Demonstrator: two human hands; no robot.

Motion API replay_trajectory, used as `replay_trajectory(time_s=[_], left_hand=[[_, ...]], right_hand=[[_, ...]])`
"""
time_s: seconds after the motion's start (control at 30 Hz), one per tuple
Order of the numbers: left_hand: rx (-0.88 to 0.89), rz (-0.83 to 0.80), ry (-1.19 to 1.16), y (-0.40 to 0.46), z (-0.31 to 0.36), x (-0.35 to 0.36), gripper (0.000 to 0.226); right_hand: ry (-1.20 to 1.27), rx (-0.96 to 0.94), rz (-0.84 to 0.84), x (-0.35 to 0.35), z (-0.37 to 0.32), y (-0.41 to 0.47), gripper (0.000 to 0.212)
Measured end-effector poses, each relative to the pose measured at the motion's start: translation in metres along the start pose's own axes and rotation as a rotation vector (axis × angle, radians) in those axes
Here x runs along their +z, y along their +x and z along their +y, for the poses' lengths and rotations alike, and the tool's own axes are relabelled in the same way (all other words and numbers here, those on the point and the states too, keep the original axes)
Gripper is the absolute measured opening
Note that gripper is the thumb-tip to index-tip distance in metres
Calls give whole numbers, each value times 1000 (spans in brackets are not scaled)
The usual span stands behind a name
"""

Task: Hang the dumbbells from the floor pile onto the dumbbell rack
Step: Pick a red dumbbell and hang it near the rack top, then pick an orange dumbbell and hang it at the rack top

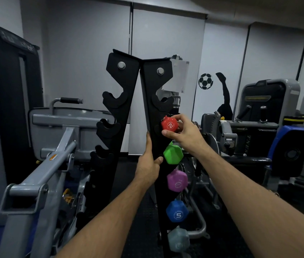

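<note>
A black A-shaped dumbbell rack [127, 86] stands straight ahead, with hooked slots down both uprights. My right hand [184, 131] grips a red dumbbell [169, 124] marked 2 at a slot on the right upright. Below it on that upright hang a green dumbbell [172, 153], a purple dumbbell [176, 181], a blue dumbbell [177, 211] marked 5 and a grey-teal dumbbell [178, 239]. My left hand [149, 162] grips the edge of the right upright, thumb near the green one. The left upright's slots hold nothing. The floor pile is out of view.
A grey weight machine [50, 149] with a slanted arm stands close on the left. More gym machines [270, 116] fill the right side, one with a blue part [289, 138]. White wall panels lie behind, with a football sticker [205, 81]. Dark floor runs under the rack.
</note>
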State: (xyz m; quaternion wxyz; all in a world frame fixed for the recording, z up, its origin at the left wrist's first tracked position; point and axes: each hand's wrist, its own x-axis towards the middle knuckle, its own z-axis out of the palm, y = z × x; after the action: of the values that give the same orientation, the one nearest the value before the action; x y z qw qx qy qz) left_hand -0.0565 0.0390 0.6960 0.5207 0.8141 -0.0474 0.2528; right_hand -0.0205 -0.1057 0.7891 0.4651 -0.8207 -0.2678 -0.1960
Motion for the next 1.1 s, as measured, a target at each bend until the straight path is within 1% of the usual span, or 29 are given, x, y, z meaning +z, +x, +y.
replay_trajectory(time_s=[0.2,0.3,0.4,0.47,0.57,0.63,0.7,0.83,0.9,0.97,1.1], left_hand=[[18,-12,23,0,-1,-3,104],[36,-8,22,-1,0,-4,102],[74,1,11,2,-4,-6,100],[97,14,-5,2,-6,-8,92],[128,58,-56,-7,2,-10,66],[152,114,-83,-18,6,-10,55],[172,142,-76,-32,4,-7,54],[179,95,-27,-69,-25,2,58],[142,51,1,-88,-52,10,65],[48,8,23,-108,-82,19,73],[-134,-83,22,-157,-134,37,74]], right_hand=[[10,-2,9,0,1,-9,71],[-10,-23,42,0,2,-14,81],[-48,-52,71,-1,4,-23,83],[-71,-67,84,-1,8,-30,85],[-97,-75,116,0,14,-46,91],[-112,-74,147,2,16,-65,90],[-118,-81,183,5,20,-90,89],[-84,13,205,25,44,-153,90],[-58,70,193,40,65,-187,92],[-24,130,187,57,87,-221,92],[53,306,167,89,128,-291,90]])
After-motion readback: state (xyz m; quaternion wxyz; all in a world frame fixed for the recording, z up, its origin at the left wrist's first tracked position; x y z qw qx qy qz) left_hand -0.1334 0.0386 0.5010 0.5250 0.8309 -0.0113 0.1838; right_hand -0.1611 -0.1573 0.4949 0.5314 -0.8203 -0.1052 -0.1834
